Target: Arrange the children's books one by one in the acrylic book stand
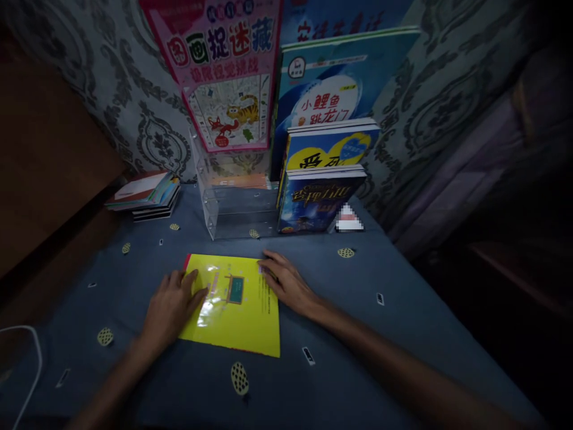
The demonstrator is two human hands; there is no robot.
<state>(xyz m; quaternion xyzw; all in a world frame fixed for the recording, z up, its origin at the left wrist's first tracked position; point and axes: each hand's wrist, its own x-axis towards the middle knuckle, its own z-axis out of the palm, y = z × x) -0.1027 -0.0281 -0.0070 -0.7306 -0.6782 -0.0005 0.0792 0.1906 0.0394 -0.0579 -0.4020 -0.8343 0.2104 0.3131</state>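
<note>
A glossy yellow book (250, 325) with a small chalkboard picture lies flat on the blue patterned cloth. My left hand (170, 301) rests over its left side, thumb and fingers apart on the cover. At the upper right corner of the same book, my right hand (289, 283) touches the edge with its fingers stretched out. Neither hand lifts it; part of the left edge is hidden under my left hand.
Behind the yellow book stands a clear plastic rack (212, 209). It holds a pink book (228, 77), a teal book (331, 71), a yellow-and-blue book (322, 149) and dark blue books (317, 203). A small stack of books (145, 194) lies back left; a white cable (38, 352) crosses the left edge.
</note>
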